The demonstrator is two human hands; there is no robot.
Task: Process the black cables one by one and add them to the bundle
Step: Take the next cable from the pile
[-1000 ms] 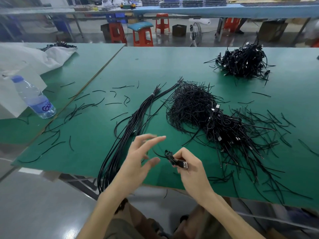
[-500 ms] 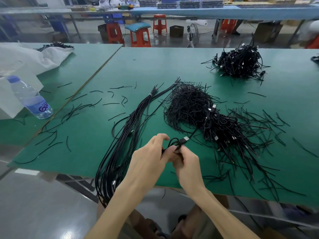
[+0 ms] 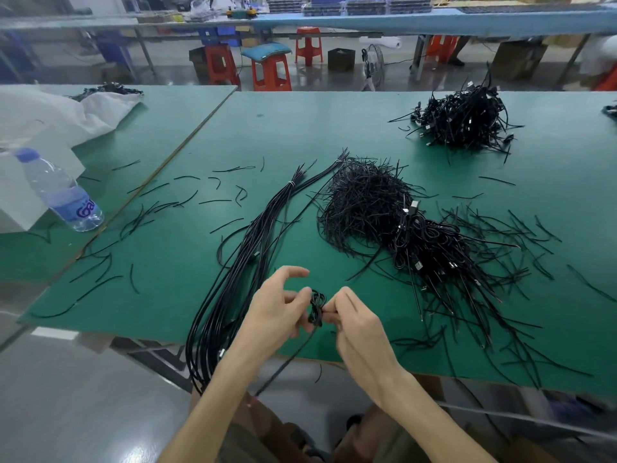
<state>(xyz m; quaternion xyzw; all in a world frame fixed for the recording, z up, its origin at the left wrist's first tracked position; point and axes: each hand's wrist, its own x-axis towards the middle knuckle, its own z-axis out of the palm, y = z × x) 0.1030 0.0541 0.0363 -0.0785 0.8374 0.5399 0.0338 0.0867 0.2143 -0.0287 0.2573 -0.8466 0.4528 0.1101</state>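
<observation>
A small coiled black cable (image 3: 316,307) hangs between my two hands above the near edge of the green table (image 3: 334,128). My left hand (image 3: 278,309) pinches its left side with thumb and fingers, index finger raised. My right hand (image 3: 357,324) pinches its right side. One loose end of this cable trails down past the table edge toward my lap. The bundle of long straightened black cables (image 3: 240,279), tied near its far end, lies left of my hands and droops over the table edge. A heap of coiled cables with USB plugs (image 3: 430,255) lies to the right.
A mound of short black ties (image 3: 364,198) sits behind the heap, with loose ties scattered around. Another cable pile (image 3: 464,121) lies at the far right. A water bottle (image 3: 60,192) and white bag (image 3: 50,111) occupy the left table. Red stools (image 3: 270,71) stand beyond.
My left hand came in from open air and took hold of the coiled cable. The cable's plug is no longer visible, and a free end now hangs below the table edge.
</observation>
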